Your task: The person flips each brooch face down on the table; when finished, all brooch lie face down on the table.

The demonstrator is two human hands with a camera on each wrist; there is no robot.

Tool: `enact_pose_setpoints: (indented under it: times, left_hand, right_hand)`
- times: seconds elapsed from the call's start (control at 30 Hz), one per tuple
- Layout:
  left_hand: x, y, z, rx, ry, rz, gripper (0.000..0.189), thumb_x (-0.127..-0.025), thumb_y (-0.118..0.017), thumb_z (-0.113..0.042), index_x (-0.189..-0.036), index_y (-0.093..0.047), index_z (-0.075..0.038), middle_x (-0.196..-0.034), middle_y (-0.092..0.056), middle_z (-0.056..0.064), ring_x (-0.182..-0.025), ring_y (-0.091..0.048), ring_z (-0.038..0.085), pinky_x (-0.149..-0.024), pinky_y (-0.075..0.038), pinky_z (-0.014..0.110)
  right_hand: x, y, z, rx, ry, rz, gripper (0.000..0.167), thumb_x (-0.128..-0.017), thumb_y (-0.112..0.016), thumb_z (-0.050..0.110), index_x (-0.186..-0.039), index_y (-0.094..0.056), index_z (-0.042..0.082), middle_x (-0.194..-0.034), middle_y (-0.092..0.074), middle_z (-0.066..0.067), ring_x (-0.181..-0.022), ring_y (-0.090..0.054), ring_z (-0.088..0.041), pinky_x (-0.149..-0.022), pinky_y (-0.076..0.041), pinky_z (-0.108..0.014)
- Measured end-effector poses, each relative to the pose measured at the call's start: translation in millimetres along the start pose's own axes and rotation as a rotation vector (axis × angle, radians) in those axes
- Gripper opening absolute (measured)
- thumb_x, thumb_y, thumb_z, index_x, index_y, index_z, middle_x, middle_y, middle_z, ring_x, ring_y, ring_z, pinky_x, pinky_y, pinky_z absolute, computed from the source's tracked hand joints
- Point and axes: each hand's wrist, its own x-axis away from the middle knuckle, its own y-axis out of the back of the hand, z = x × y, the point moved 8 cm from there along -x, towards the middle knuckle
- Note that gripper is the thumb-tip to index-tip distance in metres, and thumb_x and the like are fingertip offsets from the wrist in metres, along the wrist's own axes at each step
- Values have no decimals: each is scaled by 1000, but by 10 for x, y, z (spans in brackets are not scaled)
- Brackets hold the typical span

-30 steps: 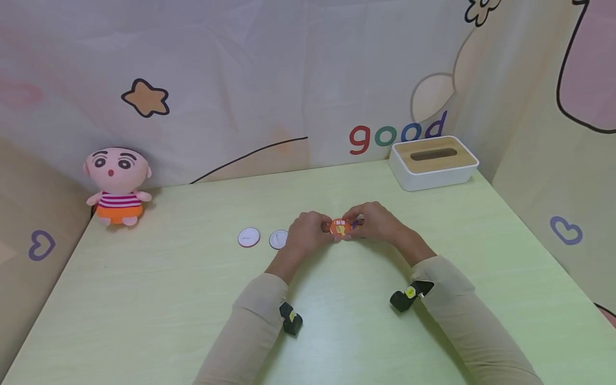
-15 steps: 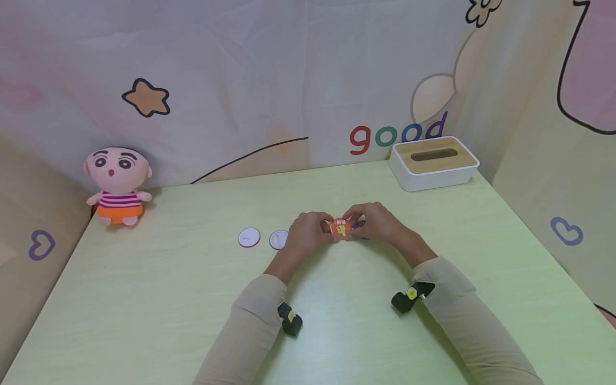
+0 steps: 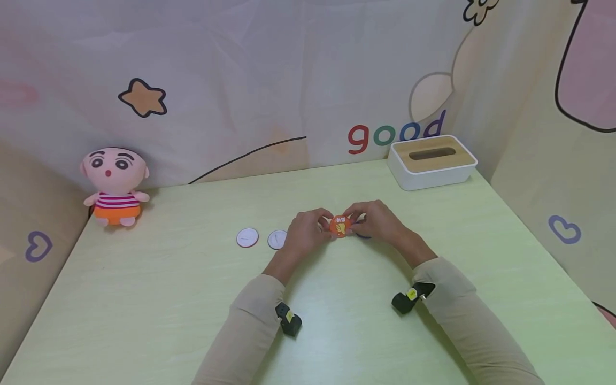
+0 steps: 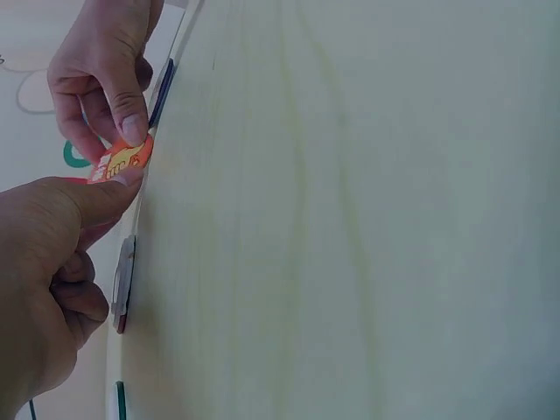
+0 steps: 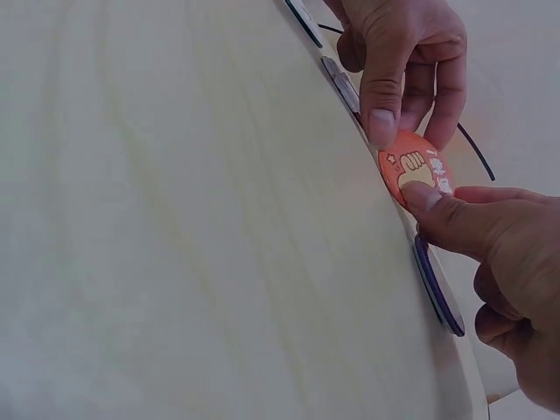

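Between my two hands is a round orange badge (image 3: pixel 340 226) with a yellow thumbs-up and white characters on its face. My left hand (image 3: pixel 308 231) pinches its left edge, thumb on the printed face. From the other side my right hand (image 3: pixel 377 220) pinches the right edge with thumb and fingers. In the right wrist view the badge (image 5: pixel 411 166) stands tilted, its face toward the camera. A dark-blue-edged disc (image 5: pixel 437 289) lies on the table below my right hand, mostly hidden in the head view. Two white-faced discs, a left one (image 3: pixel 247 237) and a nearer one (image 3: pixel 276 239), lie left of my left hand.
A white tissue box (image 3: pixel 433 163) with a wooden top stands at the back right of the pale table (image 3: pixel 159 299). At the back left sits a plush doll (image 3: pixel 115 187) in a striped top. A printed cloth backdrop (image 3: pixel 231 80) rises behind the table.
The badge has tilted up slightly, showing more of its face, while both hands keep hold of it. The dark-edged disc under the right hand shows a little more.
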Motion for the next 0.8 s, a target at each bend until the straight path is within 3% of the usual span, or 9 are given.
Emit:
enact_pose_setpoints:
  times: [0.13, 0.23, 0.57, 0.8]
  left_hand:
    - [-1, 5, -37, -29, -43, -22, 20, -88, -78, -11, -108, -75, -9, -97, -79, 5, -89, -67, 21, -78, -49, 32]
    - [7, 16, -56, -51, -59, -35, 10, -90, -75, -11, -100, -79, -10, -97, -80, 4, -96, -69, 21, -83, -50, 34]
    - [27, 19, -52, 71, -82, -7, 19, -92, -75, -24, -101, -82, -8, -99, -81, 6, -110, -72, 24, -98, -53, 42]
    - [37, 25, -18, 60, -24, 5, 15, -87, -81, -23, -94, -82, -10, -92, -81, 3, -98, -71, 19, -82, -52, 30]
  right_hand:
    - [-6, 21, -11, 2, -6, -31, 16, -87, -80, 11, -102, -78, 12, -96, -78, -6, -80, -58, -19, -72, -46, -26]
    - [-7, 26, -17, 3, -14, -38, 9, -88, -78, 8, -96, -80, 11, -93, -79, -7, -75, -55, -19, -66, -41, -27]
    - [17, 50, -17, 90, -26, -38, 16, -90, -75, 9, -106, -81, 11, -107, -80, -8, -95, -68, -23, -91, -54, -42]
    - [33, 46, 96, 174, 92, 25, 18, -89, -77, 10, -107, -80, 9, -106, -80, -8, -103, -73, -26, -97, -55, -47]
